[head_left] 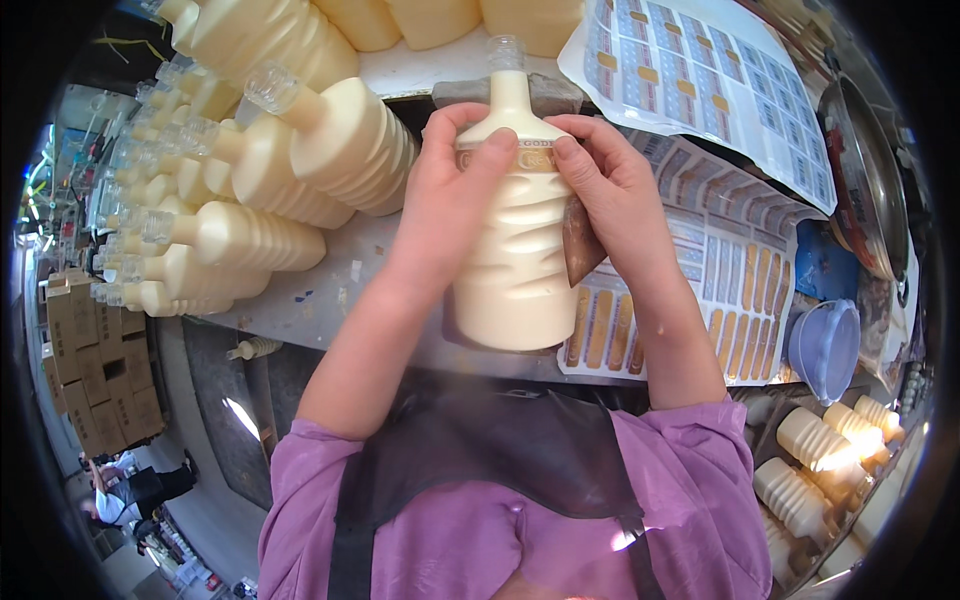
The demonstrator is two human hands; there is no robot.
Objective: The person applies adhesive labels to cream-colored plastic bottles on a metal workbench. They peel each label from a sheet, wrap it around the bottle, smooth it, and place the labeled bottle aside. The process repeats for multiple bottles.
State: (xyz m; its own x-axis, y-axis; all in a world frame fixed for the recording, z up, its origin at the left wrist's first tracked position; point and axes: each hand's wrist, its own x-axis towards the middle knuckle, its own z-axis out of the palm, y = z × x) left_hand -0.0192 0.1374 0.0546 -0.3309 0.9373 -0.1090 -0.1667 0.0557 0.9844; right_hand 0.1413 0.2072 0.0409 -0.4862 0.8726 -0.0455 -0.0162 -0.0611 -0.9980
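Note:
A cream-coloured ribbed plastic bottle with a clear cap lies lengthwise on the workbench in front of me, cap pointing away. My left hand grips its shoulder from the left, thumb pressing a narrow gold label band around the neck. My right hand holds the bottle's right side, fingers on the same band. A brown strip hangs under my right palm.
Several capped cream bottles lie stacked on the left. Sheets of stickers cover the bench on the right, with another sheet behind. A bluish plastic bowl sits at right, more bottles below it. Cardboard boxes stand far left.

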